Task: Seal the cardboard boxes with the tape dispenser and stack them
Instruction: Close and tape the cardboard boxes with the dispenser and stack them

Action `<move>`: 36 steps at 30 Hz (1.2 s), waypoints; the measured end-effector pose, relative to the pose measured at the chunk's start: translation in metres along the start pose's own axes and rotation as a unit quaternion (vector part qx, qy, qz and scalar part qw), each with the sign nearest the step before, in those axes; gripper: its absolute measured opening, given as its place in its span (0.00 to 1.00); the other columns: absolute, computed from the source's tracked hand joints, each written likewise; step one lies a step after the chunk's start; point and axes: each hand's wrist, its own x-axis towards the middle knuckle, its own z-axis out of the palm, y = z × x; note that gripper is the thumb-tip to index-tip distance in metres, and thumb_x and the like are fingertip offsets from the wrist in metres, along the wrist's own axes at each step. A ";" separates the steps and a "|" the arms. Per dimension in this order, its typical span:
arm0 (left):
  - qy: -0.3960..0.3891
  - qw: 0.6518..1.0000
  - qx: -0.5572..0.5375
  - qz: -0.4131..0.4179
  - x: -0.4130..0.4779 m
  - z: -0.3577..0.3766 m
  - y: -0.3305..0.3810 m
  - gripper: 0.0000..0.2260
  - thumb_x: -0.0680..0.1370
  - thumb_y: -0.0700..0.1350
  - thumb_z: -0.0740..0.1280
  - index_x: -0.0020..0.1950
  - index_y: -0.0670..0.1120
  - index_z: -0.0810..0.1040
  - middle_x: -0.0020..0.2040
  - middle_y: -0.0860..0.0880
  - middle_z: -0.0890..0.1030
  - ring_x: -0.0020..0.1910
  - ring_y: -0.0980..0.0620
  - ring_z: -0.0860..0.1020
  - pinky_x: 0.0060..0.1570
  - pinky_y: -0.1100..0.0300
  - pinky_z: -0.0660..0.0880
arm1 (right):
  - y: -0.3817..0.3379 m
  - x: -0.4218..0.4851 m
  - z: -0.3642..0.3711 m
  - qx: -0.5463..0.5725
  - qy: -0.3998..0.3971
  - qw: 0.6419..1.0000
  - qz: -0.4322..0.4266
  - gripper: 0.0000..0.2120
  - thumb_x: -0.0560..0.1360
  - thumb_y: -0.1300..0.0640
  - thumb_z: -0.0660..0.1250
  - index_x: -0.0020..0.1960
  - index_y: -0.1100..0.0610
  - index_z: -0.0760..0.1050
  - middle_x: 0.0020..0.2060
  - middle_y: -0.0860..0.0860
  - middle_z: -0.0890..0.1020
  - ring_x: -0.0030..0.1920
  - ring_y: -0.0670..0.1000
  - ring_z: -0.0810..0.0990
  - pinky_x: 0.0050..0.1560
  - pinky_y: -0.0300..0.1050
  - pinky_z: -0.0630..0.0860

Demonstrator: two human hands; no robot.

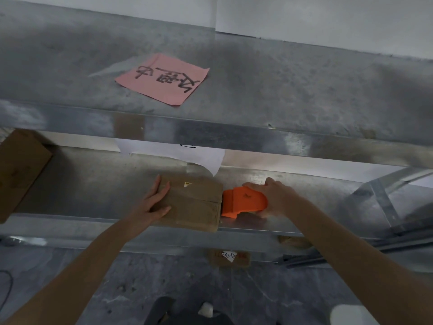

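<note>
**Two hands, one box, one tape dispenser on a metal shelf**

A grey metal shelving unit fills the view: an upper shelf (281,85) carrying one pink paper note (164,78) with black handwriting, and a lower shelf (93,184) where the work takes place. Two cardboard boxes show on the lower shelf. One small box (194,202) lies flat near the shelf's front edge, its long axis running left to right; a second box (18,170) sits well apart at the far left, partly cut off by the frame. One orange tape dispenser (243,201) touches the small box's right end, its front pointing left at the box. The left hand (157,200) rests flat on the box's left part, fingers spread and straight, gripping nothing. The right hand (274,198) wraps the dispenser from the right, fingers curled over its top.
</note>
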 end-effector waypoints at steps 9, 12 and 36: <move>0.025 0.970 0.226 0.082 -0.008 0.001 0.006 0.40 0.70 0.69 0.63 0.77 0.57 0.51 0.76 0.65 0.37 0.76 0.59 0.36 0.74 0.52 0.51 | 0.000 -0.010 0.007 0.057 0.020 0.997 0.043 0.55 0.60 0.24 0.67 0.75 0.33 0.37 0.71 0.50 0.56 0.71 0.58 0.57 0.65 0.61 0.70; 0.020 0.962 0.260 0.083 -0.008 0.002 0.003 0.40 0.70 0.75 0.52 0.77 0.56 0.53 0.77 0.65 0.44 0.75 0.62 0.38 0.74 0.48 0.58 | -0.012 -0.017 0.003 0.082 0.085 0.992 0.036 0.57 0.54 0.15 0.54 0.76 0.35 0.41 0.75 0.49 0.53 0.76 0.58 0.47 0.70 0.65 0.64; 0.024 0.978 0.179 0.107 -0.022 -0.042 -0.020 0.44 0.63 0.64 0.75 0.73 0.51 0.62 0.66 0.52 0.63 0.58 0.59 0.70 0.58 0.62 0.72 | -0.160 -0.001 0.040 0.375 0.239 0.890 0.101 0.30 0.75 0.61 0.69 0.75 0.51 0.65 0.73 0.52 0.65 0.74 0.55 0.61 0.74 0.48 0.59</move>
